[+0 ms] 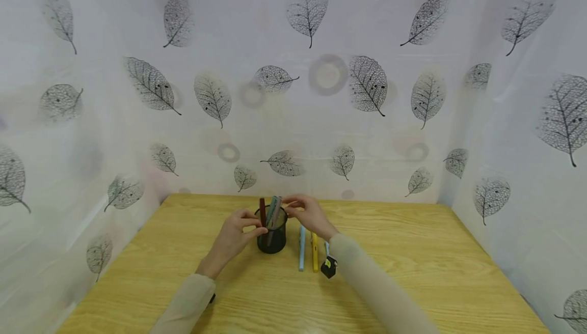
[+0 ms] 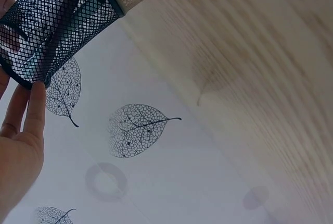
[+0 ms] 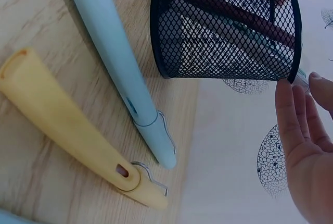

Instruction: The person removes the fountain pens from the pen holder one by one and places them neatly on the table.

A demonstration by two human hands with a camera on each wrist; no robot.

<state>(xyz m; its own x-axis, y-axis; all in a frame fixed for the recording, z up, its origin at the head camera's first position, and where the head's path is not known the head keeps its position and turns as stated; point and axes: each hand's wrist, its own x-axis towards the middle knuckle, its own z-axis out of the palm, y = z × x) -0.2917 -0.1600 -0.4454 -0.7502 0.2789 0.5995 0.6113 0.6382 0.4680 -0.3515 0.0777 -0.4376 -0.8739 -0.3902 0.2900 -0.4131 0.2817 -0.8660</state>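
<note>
A black mesh pen holder (image 1: 271, 242) stands upright on the table with several pens in it. Among them are a dark red pen (image 1: 263, 212), a green pen (image 1: 272, 210) and a greyish pink pen (image 1: 277, 212). My left hand (image 1: 236, 234) grips the holder's rim from the left, near the dark red pen. From the right, my right hand (image 1: 312, 217) reaches to the rim with fairly straight fingers touching it. Its thumb is beside a pen's end in the right wrist view. The left wrist view shows left fingertips at the mesh holder's (image 2: 62, 21) rim.
A light blue pen (image 1: 301, 250) and a yellow pen (image 1: 314, 252) lie side by side right of the holder. Another blue pen (image 1: 327, 249) is partly hidden by the right wrist's black camera (image 1: 328, 267). A leaf-print curtain (image 1: 293, 120) surrounds the wooden table (image 1: 390, 252).
</note>
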